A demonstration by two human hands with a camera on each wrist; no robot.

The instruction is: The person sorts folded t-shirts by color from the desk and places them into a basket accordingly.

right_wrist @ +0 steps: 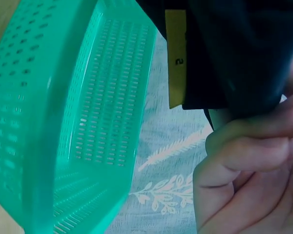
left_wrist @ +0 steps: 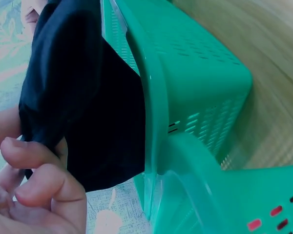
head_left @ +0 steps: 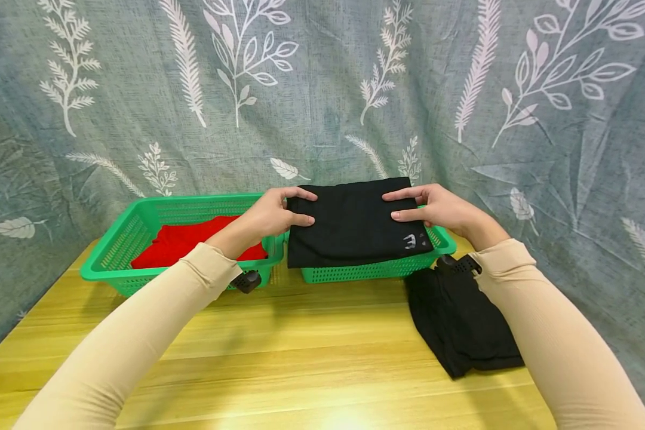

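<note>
Centrally, a folded black garment (head_left: 355, 224) is held level over the right green basket (head_left: 378, 272), covering most of the basket's opening so that only the front wall and the right rim show. A small white print sits near the garment's front right corner. The left hand (head_left: 276, 213) pinches the garment's left edge, thumb on top and fingers curled beneath; in the left wrist view those curled fingers (left_wrist: 44, 183) close on a fold of the dark cloth (left_wrist: 83, 97) just beside the basket's wall (left_wrist: 195, 73). The right hand (head_left: 435, 209) pinches the right edge in the same manner, thumb and forefinger lying on the upper face. In the right wrist view the fingers (right_wrist: 249, 146) are curled under the cloth (right_wrist: 239, 48), where a yellow size tag (right_wrist: 176, 58) hangs from its underside above the basket's perforated wall (right_wrist: 107, 107).

Both forearms wear beige sleeves (head_left: 156, 322), each carrying a black wrist mount. Just to the left stands a second green basket (head_left: 140, 227), its rim touching the first, and it holds a red garment (head_left: 188, 242). Both baskets sit along the far edge of the yellow wooden table (head_left: 301, 358). Another black garment (head_left: 459, 322) lies loosely folded on the table near its right edge, in front of the right basket. A grey-green curtain (head_left: 322, 89) printed with white leaf sprays hangs behind the table.
</note>
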